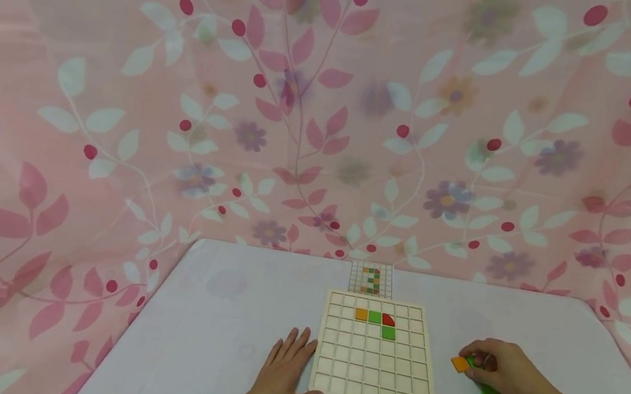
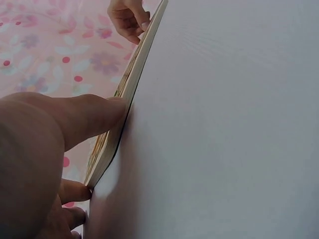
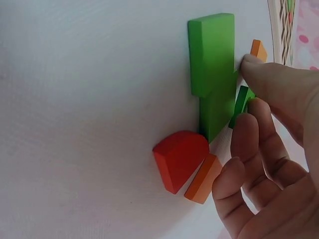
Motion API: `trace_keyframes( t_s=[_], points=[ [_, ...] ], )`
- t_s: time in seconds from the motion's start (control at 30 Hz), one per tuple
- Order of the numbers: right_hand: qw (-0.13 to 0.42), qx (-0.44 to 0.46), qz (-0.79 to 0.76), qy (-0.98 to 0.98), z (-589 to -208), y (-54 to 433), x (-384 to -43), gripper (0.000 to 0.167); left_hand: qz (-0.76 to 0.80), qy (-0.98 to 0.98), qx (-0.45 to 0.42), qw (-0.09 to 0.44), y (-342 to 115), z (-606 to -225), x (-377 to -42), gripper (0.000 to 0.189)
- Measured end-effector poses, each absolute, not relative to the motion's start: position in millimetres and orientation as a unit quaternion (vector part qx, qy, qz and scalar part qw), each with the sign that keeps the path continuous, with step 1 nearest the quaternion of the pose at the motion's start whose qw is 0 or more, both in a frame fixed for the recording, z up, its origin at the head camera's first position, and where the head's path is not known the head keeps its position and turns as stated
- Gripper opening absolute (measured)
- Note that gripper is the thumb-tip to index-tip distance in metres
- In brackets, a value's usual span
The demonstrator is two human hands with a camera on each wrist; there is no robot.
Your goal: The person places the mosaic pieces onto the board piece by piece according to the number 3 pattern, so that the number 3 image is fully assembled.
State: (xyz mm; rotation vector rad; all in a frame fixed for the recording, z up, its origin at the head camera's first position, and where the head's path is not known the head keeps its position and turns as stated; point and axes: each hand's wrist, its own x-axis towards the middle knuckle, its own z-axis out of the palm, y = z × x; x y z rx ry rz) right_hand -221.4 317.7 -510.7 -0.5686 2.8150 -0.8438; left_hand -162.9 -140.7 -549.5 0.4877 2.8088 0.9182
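Orange tile, pinched in the right hand, seemed light and stiff, best held by opposite edges; left hand lay outstretched.

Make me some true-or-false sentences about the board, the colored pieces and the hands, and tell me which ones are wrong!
1. Four colored pieces sit on the board. True.
2. The pieces on the board are all green. False: two are green, one is orange and one is red.
3. The right hand holds an orange piece. True.
4. The left hand is holding a red piece. False: the left hand touches the board's edge and holds no piece.
5. The red piece on the table has a curved edge. True.
6. The pattern card is on top of the board. False: the card lies beyond the board's far edge.
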Motion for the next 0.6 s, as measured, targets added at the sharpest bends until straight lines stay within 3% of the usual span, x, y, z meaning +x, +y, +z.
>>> trace_keyframes(
  t_s=[0.6],
  points=[
    [0.049, -0.201, -0.257, 0.944, -515.3, 313.1, -218.9, 0.019, 0.377, 0.909, 0.164, 0.066, -144.3, -544.2, -161.4, 0.091]
  ],
)
